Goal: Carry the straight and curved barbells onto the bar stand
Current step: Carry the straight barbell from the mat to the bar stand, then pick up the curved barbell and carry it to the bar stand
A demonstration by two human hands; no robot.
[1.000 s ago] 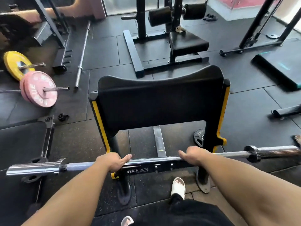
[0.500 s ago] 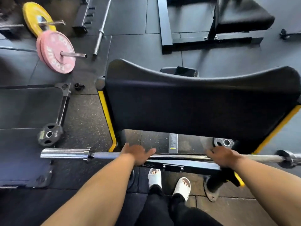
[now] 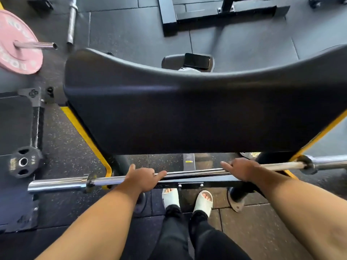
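Observation:
A straight chrome barbell runs across the lower middle of the view, level with the black crossbar of the yellow-and-black bar stand. My left hand is closed over the shaft left of centre. My right hand is closed over it right of centre. The stand's wide black pad fills the middle, just beyond the bar. The bar's left sleeve sticks out past the stand's yellow upright. Whether the bar touches the stand's rests is hidden by my hands. No curved barbell is in view.
A small black weight plate lies on the floor at left. A pink plate on another bar and a bare bar lie at top left. A phone rests on a seat behind the pad. My feet in white slides stand below the bar.
I have stepped closer and tilted my view down. The pad now fills more of the frame, and the barbell sits nearer the stand's crossbar. Both hands keep their grip.

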